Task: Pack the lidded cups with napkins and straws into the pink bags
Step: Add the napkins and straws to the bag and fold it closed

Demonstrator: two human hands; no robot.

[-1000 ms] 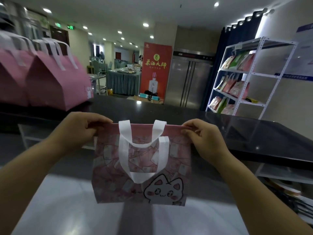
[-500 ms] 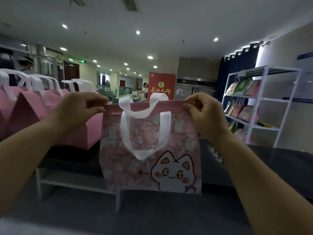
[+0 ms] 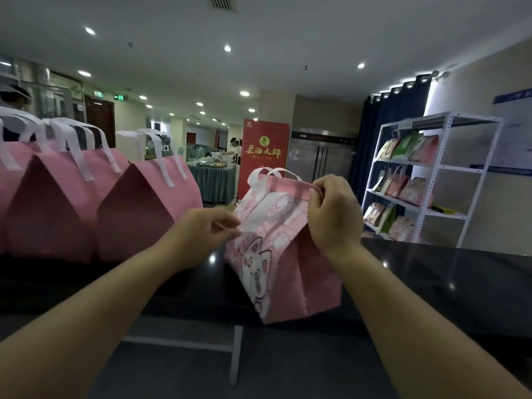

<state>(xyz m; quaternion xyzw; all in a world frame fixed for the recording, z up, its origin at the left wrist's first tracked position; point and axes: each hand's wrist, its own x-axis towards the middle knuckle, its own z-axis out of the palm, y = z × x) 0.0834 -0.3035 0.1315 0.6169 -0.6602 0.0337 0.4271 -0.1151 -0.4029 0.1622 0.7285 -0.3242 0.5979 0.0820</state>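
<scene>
A black glossy desk [image 3: 431,272] runs across the foreground, with a white frame [image 3: 236,352] below it. At the right stands a white rack [image 3: 417,120] with pink and green packs [image 3: 408,146] on its three shelves. Behind the rack hangs a dark curtain [image 3: 391,110]. Left of the curtain is a steel fridge [image 3: 322,159], then a red banner [image 3: 266,152] with gold lettering. Farther back, a person [image 3: 234,145] stands at a draped table [image 3: 214,182]. A green exit sign [image 3: 121,97] glows beside a dark door [image 3: 100,119]. Round lights [image 3: 227,48] dot the ceiling.

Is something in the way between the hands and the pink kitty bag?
No, nothing is in the way. Both hands are right on the pink kitty bag. The left hand pinches its near top edge, and the right hand pinches its top rim.
</scene>
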